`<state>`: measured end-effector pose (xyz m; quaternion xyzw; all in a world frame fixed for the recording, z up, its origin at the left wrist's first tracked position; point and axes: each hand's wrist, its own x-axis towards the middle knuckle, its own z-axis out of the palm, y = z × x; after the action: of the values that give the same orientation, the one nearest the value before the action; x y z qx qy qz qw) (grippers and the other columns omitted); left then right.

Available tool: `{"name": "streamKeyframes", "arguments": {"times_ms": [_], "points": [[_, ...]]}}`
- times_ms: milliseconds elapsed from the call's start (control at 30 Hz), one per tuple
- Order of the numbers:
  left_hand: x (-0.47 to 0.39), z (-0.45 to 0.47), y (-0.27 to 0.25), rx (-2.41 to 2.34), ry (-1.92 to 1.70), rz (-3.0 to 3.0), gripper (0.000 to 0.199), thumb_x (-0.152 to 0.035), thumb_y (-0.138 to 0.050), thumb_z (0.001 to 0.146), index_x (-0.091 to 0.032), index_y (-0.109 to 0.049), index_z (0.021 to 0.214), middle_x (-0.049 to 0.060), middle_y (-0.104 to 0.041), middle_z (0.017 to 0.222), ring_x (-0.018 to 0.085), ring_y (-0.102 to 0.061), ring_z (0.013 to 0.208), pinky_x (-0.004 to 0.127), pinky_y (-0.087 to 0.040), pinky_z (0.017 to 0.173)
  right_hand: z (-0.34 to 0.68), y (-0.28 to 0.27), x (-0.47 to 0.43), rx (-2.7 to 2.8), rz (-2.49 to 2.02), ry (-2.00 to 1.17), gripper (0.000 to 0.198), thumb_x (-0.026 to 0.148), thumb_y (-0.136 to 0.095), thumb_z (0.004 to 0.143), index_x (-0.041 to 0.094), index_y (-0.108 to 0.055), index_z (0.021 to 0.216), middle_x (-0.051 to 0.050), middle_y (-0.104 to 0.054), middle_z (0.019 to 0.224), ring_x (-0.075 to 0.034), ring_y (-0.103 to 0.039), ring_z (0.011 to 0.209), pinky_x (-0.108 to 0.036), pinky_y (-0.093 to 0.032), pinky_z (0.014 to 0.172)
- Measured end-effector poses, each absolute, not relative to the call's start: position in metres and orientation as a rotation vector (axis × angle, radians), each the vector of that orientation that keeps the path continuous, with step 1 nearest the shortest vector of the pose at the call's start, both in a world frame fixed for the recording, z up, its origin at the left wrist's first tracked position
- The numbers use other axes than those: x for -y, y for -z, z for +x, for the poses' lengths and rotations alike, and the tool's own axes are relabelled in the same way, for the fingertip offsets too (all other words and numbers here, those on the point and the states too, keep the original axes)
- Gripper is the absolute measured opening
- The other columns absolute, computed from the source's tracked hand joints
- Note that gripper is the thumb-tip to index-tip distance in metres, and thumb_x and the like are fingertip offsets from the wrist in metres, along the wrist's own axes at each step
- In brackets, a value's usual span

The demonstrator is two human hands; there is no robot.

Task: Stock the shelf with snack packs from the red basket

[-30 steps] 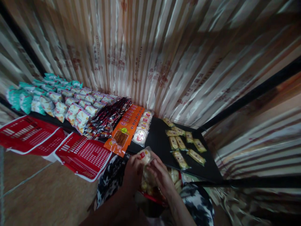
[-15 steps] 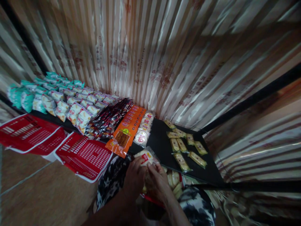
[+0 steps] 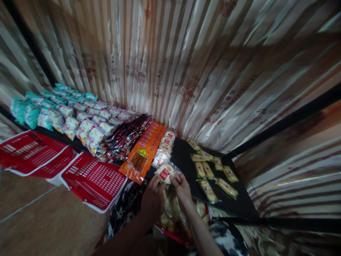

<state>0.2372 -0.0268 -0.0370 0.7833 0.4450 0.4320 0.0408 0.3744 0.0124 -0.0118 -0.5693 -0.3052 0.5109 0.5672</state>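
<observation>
Filling the view beyond the fingers, a pleated striped curtain backs a black shelf. Left of the fingers, two red baskets sit before the shelf; a red-rimmed container of pale packets lies beneath them. Teal bags and white snack bags stand farther left; nearer lies an orange snack packet. Yellow-wrapped packets lie to the fingers' right. The left hand curls its fingers at the near left edge of a clear-wrapped white snack packet; the right hand seems to pinch its right edge between thumb and forefinger. It is at the shelf's front edge, just before a row of similar packets. It looks light, slick-filmed and perhaps crumbly, best held by the wrapper's edges. Its red label bears pale writing too blurred to read.
</observation>
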Motion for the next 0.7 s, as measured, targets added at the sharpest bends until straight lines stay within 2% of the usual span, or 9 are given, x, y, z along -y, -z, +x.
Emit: {"name": "streamKeyframes", "arguments": {"times_ms": [200,400,533,700], "points": [[0.006,0.237,0.035,-1.523,-1.029,2.337,0.041,-0.008,-0.039,0.082,-0.01,-0.05,0.12,0.018,-0.046,0.131,0.026,-0.036,0.128,0.046,-0.04,0.102,0.368,0.019,-0.042,1.008,-1.375,-1.185,0.034,0.043,-0.066,0.062,0.022,-0.05,0.083,0.004,-0.06,0.07,-0.014,-0.057,0.063,-0.025,-0.046,0.063],[-0.004,0.241,0.035,-1.637,-0.791,2.289,0.044,-0.005,-0.04,0.078,-0.008,-0.053,0.12,0.017,-0.047,0.132,0.027,-0.038,0.127,0.045,-0.035,0.104,0.373,0.036,-0.061,1.242,-1.625,-0.871,0.026,0.04,-0.058,0.067,0.021,-0.057,0.084,0.0,-0.061,0.074,-0.015,-0.057,0.065,-0.026,-0.047,0.064],[-0.006,0.244,0.041,-1.66,-0.776,2.322,0.045,-0.005,-0.041,0.078,-0.009,-0.053,0.121,0.017,-0.05,0.129,0.027,-0.041,0.125,0.045,-0.037,0.103,0.374,0.046,-0.063,1.256,-1.729,-0.697,0.038,0.034,-0.059,0.066,0.019,-0.058,0.101,-0.001,-0.062,0.081,-0.014,-0.058,0.067,-0.027,-0.048,0.066],[-0.011,0.247,0.038,-1.704,-0.731,2.315,0.046,-0.004,-0.041,0.076,-0.009,-0.054,0.119,0.017,-0.052,0.127,0.028,-0.044,0.123,0.045,-0.038,0.102,0.37,0.048,-0.061,1.247,-1.776,-0.645,0.05,0.034,-0.057,0.067,0.016,-0.055,0.114,-0.005,-0.062,0.09,-0.014,-0.059,0.067,-0.027,-0.049,0.066]]}}
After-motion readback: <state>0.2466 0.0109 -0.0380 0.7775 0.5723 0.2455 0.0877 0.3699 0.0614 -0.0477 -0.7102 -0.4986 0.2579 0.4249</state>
